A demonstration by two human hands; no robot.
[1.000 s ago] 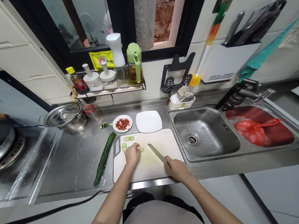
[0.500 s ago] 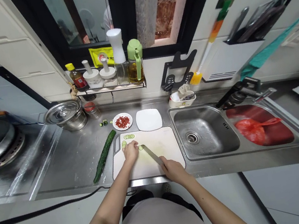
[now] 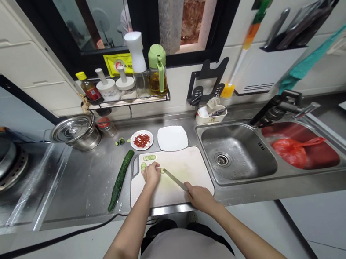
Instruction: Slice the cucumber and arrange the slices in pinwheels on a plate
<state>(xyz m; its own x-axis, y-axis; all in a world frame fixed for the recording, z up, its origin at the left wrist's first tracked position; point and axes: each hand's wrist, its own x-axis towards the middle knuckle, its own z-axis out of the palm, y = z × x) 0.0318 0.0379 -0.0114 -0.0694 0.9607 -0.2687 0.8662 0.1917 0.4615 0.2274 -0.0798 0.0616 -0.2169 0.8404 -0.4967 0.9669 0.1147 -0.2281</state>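
My right hand (image 3: pixel 200 195) is wrapped round the handle of a knife (image 3: pixel 175 179), whose blade points up and left over the white cutting board (image 3: pixel 196 165). At the blade's tip lies a cucumber slice (image 3: pixel 162 171). My left hand (image 3: pixel 152 174) rests on the board just left of the tip, its fingers bent together; what is under them is hidden. Several thin slices (image 3: pixel 149 157) lie in a row at the board's top left, with more beside my left fingers. A whole cucumber (image 3: pixel 121 181) lies left of the board.
Behind the board stand a plate of chopped red pieces (image 3: pixel 142 140) and a bare white plate (image 3: pixel 172 138). A lidded pot (image 3: pixel 76 133) is at the back left. The sink (image 3: pixel 237 154) lies right of the board. Bottles (image 3: pixel 158 72) fill a shelf above.
The knife blade has shifted slightly at the cucumber slice, and its tip looks a little lower. My left hand has hardly moved.
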